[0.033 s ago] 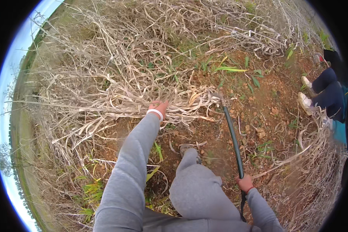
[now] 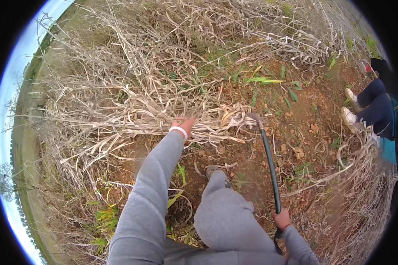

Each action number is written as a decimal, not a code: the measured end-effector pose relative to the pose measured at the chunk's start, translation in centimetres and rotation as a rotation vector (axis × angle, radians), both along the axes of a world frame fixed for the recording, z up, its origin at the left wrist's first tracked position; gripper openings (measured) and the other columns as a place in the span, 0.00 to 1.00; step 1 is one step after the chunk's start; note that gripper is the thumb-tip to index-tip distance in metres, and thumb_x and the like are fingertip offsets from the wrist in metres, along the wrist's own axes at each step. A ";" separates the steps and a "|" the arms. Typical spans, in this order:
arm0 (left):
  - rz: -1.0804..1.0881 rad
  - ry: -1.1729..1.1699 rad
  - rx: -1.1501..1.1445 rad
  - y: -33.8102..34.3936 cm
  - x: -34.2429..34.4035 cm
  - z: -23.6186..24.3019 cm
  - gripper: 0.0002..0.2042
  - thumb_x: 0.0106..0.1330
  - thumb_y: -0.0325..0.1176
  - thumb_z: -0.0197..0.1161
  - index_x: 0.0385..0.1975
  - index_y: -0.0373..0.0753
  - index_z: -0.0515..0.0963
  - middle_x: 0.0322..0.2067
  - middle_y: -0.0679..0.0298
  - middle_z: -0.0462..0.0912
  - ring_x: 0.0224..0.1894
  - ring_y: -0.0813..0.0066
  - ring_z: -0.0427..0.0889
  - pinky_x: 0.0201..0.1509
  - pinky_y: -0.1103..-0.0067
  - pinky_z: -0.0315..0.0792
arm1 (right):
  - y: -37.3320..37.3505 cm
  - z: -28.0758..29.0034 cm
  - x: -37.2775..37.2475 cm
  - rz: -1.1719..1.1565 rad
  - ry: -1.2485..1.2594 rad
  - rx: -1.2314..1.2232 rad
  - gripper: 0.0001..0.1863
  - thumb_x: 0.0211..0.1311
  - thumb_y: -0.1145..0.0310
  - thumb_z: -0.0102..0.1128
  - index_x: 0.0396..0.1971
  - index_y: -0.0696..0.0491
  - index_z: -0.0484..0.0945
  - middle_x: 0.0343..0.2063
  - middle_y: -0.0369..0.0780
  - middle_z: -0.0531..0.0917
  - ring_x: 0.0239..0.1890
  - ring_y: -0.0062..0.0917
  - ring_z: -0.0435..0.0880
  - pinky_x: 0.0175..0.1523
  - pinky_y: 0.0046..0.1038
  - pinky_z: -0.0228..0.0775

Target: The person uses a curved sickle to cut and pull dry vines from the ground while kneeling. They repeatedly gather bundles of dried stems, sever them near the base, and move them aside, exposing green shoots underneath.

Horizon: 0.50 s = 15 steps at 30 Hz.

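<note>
My left hand (image 2: 184,125), with a white band at the wrist, is closed on a bundle of dry, straw-coloured stalks (image 2: 141,126) lying across the ground. Its fingertips are partly hidden among the leaves. My right hand (image 2: 281,219), with a red cord at the wrist, grips the lower end of a long-handled sickle (image 2: 269,170). That tool has a dark green shaft, a black strap at its base and a rusty, curved metal head (image 2: 255,118). The head sits at the right end of the bundle; whether it touches the stalks I cannot tell.
Reddish, stony soil (image 2: 303,132) lies right of the bundle, with green blades (image 2: 264,80) growing from it. My shoe (image 2: 214,170) stands just below the bundle. Another person's legs (image 2: 376,108) are at the right edge. Dry stalks (image 2: 292,42) cover the far ground.
The sickle's head has shifted slightly right and away from the bundle's end. My right hand has moved a little down with the handle. My left hand has barely moved.
</note>
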State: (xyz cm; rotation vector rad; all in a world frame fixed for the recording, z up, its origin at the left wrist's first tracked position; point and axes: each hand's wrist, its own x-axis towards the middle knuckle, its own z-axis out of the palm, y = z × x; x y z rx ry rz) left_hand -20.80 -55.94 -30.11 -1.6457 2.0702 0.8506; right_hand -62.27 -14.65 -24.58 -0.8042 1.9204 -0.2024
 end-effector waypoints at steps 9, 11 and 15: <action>-0.134 0.075 -0.260 4.0 1.5 -2.5 0.16 0.64 0.37 0.59 0.50 0.40 0.74 0.28 0.54 0.83 0.33 0.54 0.83 0.37 0.64 0.74 | 8.0 10.5 -0.1 -0.179 -0.009 0.003 0.05 0.52 0.74 0.63 0.22 0.58 0.77 0.18 0.36 0.79 0.22 0.20 0.77 0.29 0.24 0.69; -0.337 -0.067 -0.360 5.2 2.4 -3.0 0.17 0.65 0.33 0.57 0.54 0.41 0.72 0.29 0.52 0.84 0.33 0.54 0.83 0.36 0.64 0.74 | 7.9 11.6 1.1 -0.197 0.025 -0.015 0.06 0.53 0.73 0.62 0.21 0.58 0.76 0.16 0.35 0.77 0.21 0.18 0.75 0.29 0.23 0.68; -0.263 -0.003 -0.324 6.6 2.8 -4.1 0.18 0.63 0.29 0.56 0.54 0.41 0.71 0.30 0.52 0.84 0.34 0.54 0.84 0.38 0.64 0.75 | 10.2 13.6 1.1 -0.142 0.061 0.165 0.24 0.53 0.42 0.68 0.39 0.46 0.83 0.27 0.39 0.87 0.26 0.39 0.84 0.31 0.41 0.74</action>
